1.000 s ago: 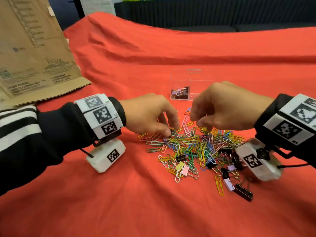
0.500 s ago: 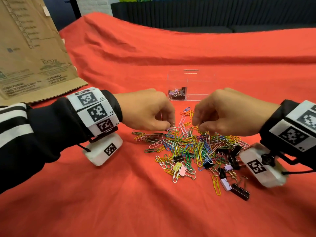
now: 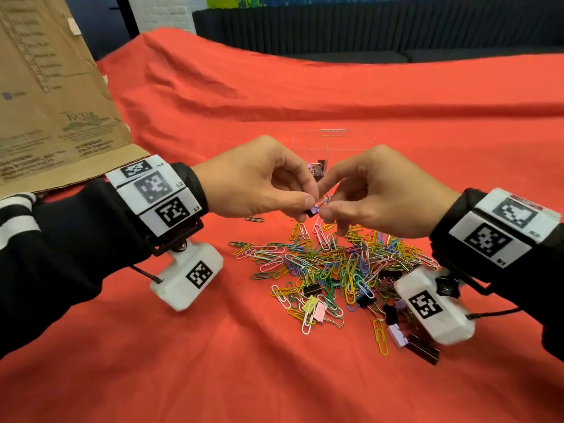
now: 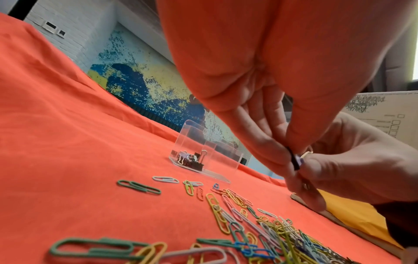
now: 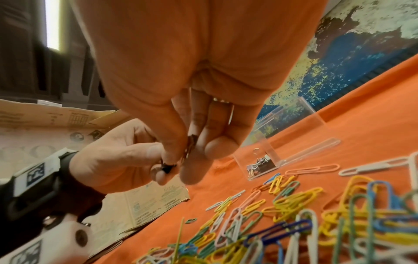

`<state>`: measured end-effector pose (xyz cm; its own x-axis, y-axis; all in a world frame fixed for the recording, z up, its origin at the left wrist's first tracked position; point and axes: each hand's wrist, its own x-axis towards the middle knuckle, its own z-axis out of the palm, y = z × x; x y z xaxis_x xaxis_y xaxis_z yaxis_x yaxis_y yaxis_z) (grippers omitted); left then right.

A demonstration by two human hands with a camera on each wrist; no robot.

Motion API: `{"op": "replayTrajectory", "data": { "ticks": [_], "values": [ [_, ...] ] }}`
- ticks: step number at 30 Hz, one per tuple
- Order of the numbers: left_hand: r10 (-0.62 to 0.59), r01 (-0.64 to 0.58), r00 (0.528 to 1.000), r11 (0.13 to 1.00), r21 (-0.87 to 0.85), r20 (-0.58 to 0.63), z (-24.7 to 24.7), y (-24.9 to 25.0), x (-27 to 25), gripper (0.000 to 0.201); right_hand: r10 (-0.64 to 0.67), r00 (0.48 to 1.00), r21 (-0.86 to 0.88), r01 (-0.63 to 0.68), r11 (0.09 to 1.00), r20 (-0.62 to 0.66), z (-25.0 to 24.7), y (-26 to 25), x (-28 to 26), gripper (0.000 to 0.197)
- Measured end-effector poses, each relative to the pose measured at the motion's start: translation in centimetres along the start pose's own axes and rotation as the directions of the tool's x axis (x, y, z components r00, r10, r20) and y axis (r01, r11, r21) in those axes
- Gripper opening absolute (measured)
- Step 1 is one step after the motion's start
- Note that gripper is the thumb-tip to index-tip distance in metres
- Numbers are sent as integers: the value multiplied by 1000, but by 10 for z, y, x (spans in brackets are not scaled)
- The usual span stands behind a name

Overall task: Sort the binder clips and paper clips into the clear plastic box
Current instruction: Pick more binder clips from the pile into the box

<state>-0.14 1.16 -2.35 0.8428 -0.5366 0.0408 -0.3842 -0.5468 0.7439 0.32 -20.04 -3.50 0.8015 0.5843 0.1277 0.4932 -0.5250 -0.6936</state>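
My left hand [image 3: 309, 205] is raised above the pile and pinches a small black binder clip [image 3: 312, 212] between thumb and forefinger. My right hand [image 3: 326, 208] meets it fingertip to fingertip and pinches a coloured paper clip [image 3: 326, 199] tangled with that binder clip. The left wrist view shows the black binder clip [image 4: 294, 160] squeezed between both hands. The pile of paper clips [image 3: 335, 264] lies below on the red cloth, with binder clips [image 3: 312, 290] mixed in. Just behind the hands stands the clear plastic box [image 3: 351, 141], holding a few binder clips [image 3: 317, 170].
A flattened cardboard sheet [image 3: 52, 102] lies at the back left on the red cloth [image 3: 213, 361]. More binder clips [image 3: 424, 351] lie at the pile's near right, under my right wrist camera. A dark ribbed sofa [image 3: 366, 32] runs along the far edge.
Both hands have lifted off the pile and come together in front of the box. The left hand has brought up a black binder clip, and the right hand now pinches at it too.
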Motion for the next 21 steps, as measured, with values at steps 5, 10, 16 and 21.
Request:
{"op": "replayTrajectory", "data": {
  "ticks": [5,10,16,21],
  "values": [
    [35,-35,998,999,-2,-61,1,2,1,8,29,998,85,-34,996,51,-2,3,5,22],
    [13,-21,986,999,-42,-166,5,0,6,12,40,999,162,-34,986,-35,-2,6,11,12],
    [-55,26,966,993,-116,-252,7,-9,12,27,87,991,122,-75,990,-99,-2,12,27,2],
    [-80,49,958,992,-119,-276,1,-14,17,36,95,991,76,-89,993,-90,-9,9,41,8]
  ]
}}
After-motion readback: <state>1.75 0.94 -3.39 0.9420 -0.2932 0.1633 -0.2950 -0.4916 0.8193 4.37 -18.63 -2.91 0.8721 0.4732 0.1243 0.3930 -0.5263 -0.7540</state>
